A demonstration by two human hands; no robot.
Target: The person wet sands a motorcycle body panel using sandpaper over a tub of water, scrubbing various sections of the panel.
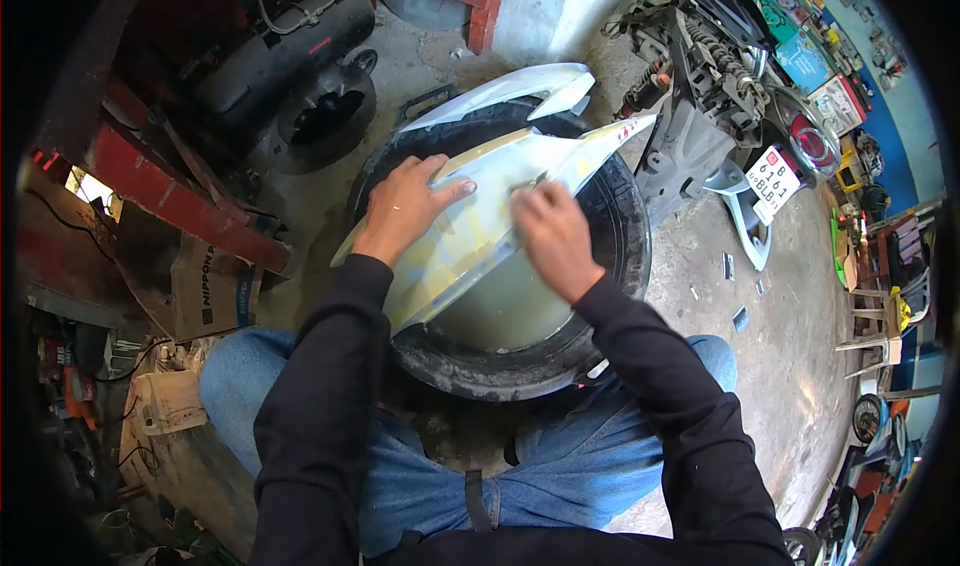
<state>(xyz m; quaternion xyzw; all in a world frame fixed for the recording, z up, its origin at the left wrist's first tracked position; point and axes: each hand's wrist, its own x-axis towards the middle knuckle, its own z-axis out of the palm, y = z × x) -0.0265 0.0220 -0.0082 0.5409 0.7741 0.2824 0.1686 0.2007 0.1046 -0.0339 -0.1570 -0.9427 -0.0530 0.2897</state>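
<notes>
A motorcycle body panel (470, 236), white with yellowish and grey sanded patches, lies tilted over a round black tub (480, 371) of cloudy water (505, 306). My left hand (408, 206) grips the panel's upper edge, its thumb on the painted face and its fingers over the rim. On the right part of the panel, my right hand (552, 236) presses with curled fingers, smeared by motion. A small dark bit shows at those fingertips, too little to name. A second pale panel (500, 96) rests across the tub's far rim.
Partly stripped motorcycle parts (700, 76) stand at the upper right, with a licence plate (772, 186) below. A black tank (290, 56) and a red metal beam (190, 201) are at the left. Small blue-grey scraps (740, 319) lie on the concrete floor (780, 366).
</notes>
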